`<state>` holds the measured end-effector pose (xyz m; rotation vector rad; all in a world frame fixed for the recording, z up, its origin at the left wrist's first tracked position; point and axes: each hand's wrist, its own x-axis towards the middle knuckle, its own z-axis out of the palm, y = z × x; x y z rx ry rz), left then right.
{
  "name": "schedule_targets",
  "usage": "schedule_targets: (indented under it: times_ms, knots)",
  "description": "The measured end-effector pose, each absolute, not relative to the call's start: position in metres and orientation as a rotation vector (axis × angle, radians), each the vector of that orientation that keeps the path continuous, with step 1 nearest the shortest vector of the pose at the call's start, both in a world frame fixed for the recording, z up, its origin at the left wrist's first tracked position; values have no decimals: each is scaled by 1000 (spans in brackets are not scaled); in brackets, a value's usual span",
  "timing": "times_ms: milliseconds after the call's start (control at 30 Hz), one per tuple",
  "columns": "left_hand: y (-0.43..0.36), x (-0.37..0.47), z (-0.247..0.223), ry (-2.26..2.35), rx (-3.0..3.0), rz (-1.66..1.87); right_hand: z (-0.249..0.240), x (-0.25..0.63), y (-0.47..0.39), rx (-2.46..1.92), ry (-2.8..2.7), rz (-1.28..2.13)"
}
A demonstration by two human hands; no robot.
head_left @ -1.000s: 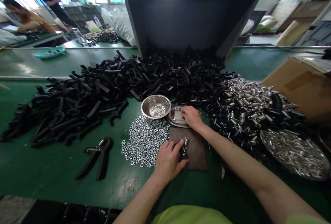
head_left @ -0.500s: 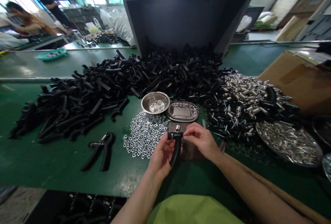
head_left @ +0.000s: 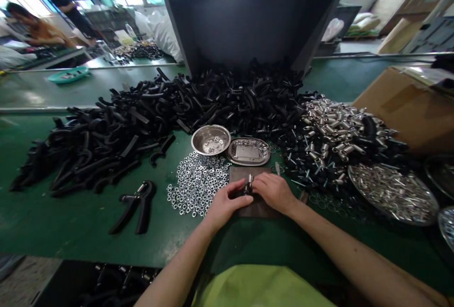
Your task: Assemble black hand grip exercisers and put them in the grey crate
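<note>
- You've lowered the black plastic handle (head_left: 246,191), likely bracing it on the flat dark-brown plate (head_left: 258,211).
- Your left hand (head_left: 224,203) grips it; your right hand's (head_left: 274,190) hold I can't tell.

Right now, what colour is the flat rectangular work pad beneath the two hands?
The work pad is dull dark brown; it shows best in the head view.

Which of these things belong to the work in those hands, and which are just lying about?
Likely in the job:
dark piece between left hand and right hand
flat plate beneath
metal rings
black handles
loose springs

Probably just lying about:
teal dish
cardboard box
plastic bag
</note>
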<state>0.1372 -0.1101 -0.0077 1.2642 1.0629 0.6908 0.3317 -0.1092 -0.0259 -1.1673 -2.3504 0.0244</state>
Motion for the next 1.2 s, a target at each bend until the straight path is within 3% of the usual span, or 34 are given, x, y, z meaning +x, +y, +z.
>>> schedule_targets:
  times_ms: [100, 200, 367, 633, 800, 933, 1067, 1200]
  knots:
    - [-113, 139, -15, 1188, 1907, 600, -37, 335, -106, -1144, -2536, -288]
    - [-121, 141, -19, 1191, 2315, 519, -29, 341, -114, -1261, -2555, -268]
    - [-128, 140, -26, 1235, 2300, 574, -10, 390, -169, -1749, -2340, 61]
    - [-121, 143, -25, 1373, 2254, 495, -35, 450, -255, -2306, -1763, 325]
    - [-121, 143, -21, 1399, 2267, 470, 17, 388, -226, -1933, -1609, 619]
    - [-122, 143, -23, 1406, 2261, 485, 26, 351, -197, -1618, -1686, 471]
    - [-122, 143, -25, 1425, 2242, 491, 19, 344, -180, -1673, -2027, 487]
    - [-121, 143, -26, 1422, 2237, 515, 32, 345, -184, -1629, -1847, 306]
